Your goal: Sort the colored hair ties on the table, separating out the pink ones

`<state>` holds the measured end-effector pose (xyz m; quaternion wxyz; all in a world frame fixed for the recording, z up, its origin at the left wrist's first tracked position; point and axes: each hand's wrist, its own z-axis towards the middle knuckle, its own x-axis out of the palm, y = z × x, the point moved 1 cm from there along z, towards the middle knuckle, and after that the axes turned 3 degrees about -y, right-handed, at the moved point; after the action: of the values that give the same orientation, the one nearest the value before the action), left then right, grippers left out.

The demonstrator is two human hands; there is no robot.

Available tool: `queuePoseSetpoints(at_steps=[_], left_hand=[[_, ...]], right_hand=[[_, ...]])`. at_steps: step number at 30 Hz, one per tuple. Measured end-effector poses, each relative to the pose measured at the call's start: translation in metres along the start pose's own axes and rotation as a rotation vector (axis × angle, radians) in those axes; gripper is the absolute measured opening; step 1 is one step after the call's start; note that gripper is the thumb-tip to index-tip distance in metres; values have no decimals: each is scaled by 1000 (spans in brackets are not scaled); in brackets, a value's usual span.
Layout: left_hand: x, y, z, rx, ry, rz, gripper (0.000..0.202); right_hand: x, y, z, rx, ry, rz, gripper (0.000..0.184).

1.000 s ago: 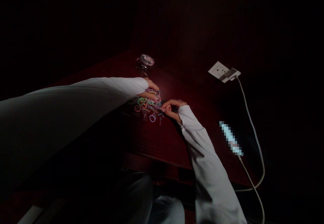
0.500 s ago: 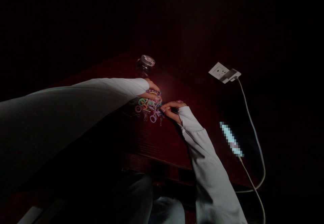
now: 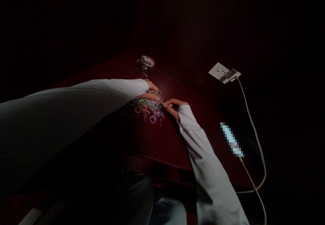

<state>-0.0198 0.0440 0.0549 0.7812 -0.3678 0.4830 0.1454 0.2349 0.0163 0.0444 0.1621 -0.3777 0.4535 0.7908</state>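
A loose pile of small colourful hair ties (image 3: pixel 152 119) lies on the dark red table (image 3: pixel 154 140). Among them are a green ring (image 3: pixel 141 102), a pink ring (image 3: pixel 137 109) and thin looped pieces. Reaching over the back of the pile, my left hand (image 3: pixel 151 90) rests on it, thumb and finger apart with hair ties visible between them. My right hand (image 3: pixel 174 107) is at the pile's right edge, its thumb and fingertips pinched together. Whatever those fingertips hold is too small and dark to make out.
A clear jar (image 3: pixel 146 65) with a patterned lid stands behind the pile. To the right are a wall socket (image 3: pixel 218 72) with a charger (image 3: pixel 233 75) and a white cable (image 3: pixel 250 116). A pixelated bright device (image 3: pixel 231 139) is plugged into a cable. Surroundings are very dark.
My right hand has shifted slightly left and up, its fingertips closer together. A small pinkish thing seen behind it earlier no longer shows. My left hand has barely moved.
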Motion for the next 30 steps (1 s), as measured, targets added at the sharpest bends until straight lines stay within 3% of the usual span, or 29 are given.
queuePoseSetpoints(at_steps=[9, 15, 30], left_hand=[[13, 9, 4, -47, -58, 8, 54], [16, 7, 1, -40, -124, 29, 56], [14, 8, -2, -50, -109, 42, 54]], right_hand=[[0, -13, 7, -11, -96, -23, 57], [-8, -4, 0, -15, -60, -26, 51], [-11, 8, -3, 2, -53, 64, 56]])
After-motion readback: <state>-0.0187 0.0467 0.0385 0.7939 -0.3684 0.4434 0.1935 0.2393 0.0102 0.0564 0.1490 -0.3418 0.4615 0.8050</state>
